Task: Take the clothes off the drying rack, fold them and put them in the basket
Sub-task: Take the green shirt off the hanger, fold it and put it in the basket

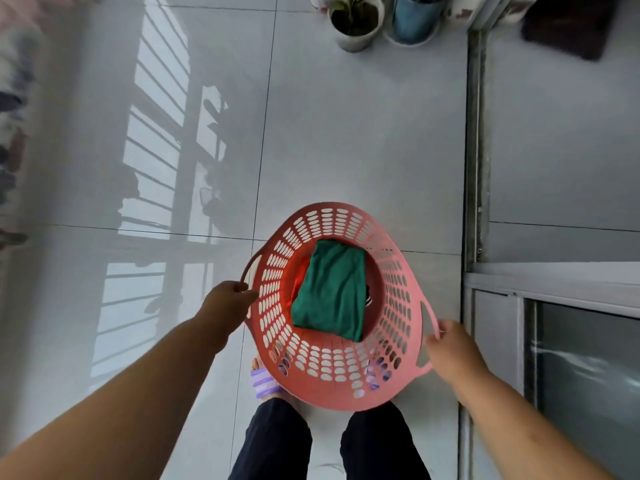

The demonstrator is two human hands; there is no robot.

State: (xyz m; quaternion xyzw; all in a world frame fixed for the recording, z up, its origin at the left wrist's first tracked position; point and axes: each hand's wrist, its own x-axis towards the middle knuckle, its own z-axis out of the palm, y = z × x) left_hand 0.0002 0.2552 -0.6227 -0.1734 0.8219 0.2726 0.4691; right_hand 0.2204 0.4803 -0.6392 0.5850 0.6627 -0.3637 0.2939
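A pink perforated basket point(332, 368) is in front of my legs, over the tiled floor. Inside it a folded green garment point(329, 289) lies on top, with a red one point(298, 282) and a dark striped edge point(367, 299) showing beneath. My left hand point(227, 303) is closed on the basket's left handle. My right hand point(450, 348) grips the right handle at the rim. The drying rack is out of view.
Two potted plants, a white pot point(355, 24) and a blue pot point(415, 19), stand at the far edge. A sliding-door track point(476, 150) runs down the right, with a glass door point(585, 368) beside it. Blurred hanging cloth point(14, 98) fills the left edge.
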